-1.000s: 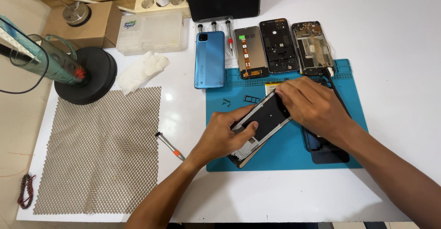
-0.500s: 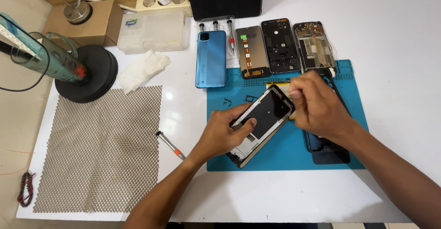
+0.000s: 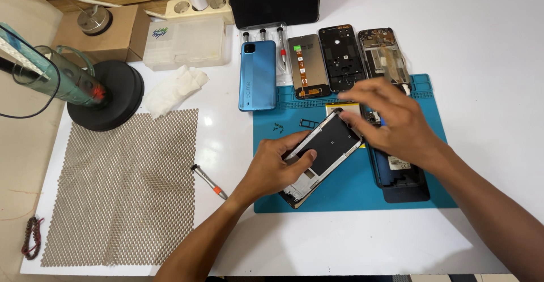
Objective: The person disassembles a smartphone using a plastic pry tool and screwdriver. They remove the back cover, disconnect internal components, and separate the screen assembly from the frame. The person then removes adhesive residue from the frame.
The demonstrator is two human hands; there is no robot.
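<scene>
Two bare hands work on an opened phone frame [image 3: 323, 156] over a blue repair mat [image 3: 351, 191].

The left hand [image 3: 277, 169] grips the frame's lower end, thumb pressed on its dark panel, holding it tilted above the mat. The right hand [image 3: 394, 124] hovers at the frame's top corner, fingers curled and blurred; whether they pinch anything cannot be told. A blue phone back [image 3: 258, 75] and three other phone parts lie along the mat's far edge; a small screwdriver [image 3: 208, 182] lies on the white table [image 3: 487, 44] left of the mat.
</scene>
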